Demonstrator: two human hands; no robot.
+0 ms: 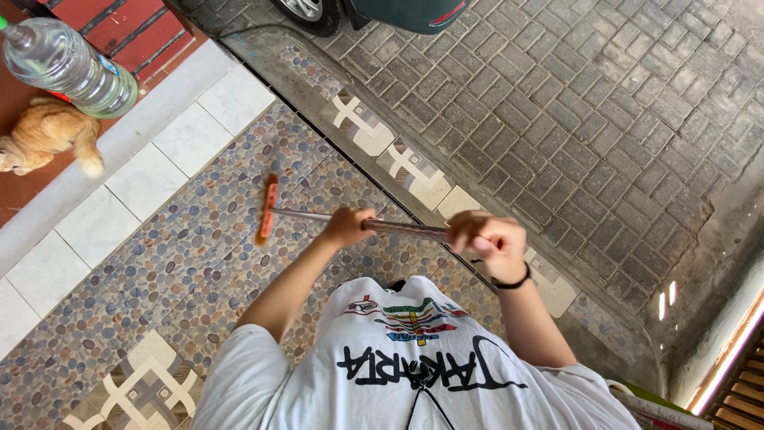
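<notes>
both hands grip a long metal broom handle (398, 228), left hand (348, 225) nearer the head w/ fingers wrapped round it, right hand (489, 238) fisted at the upper end. orange broom head (267, 209) rests on pebble-pattern tiles (199, 239). best done w/ short low strokes, head kept flat. head looks narrow, worn.

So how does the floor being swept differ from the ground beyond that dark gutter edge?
The pebble-pattern tiles are multicoloured, glossy and set with cream motifs; the paving bricks are plain grey, small and rough. The broom, held in the left hand and right hand, rests on the tiles, while a car tyre stands on the bricks. Both run diagonally.
</notes>
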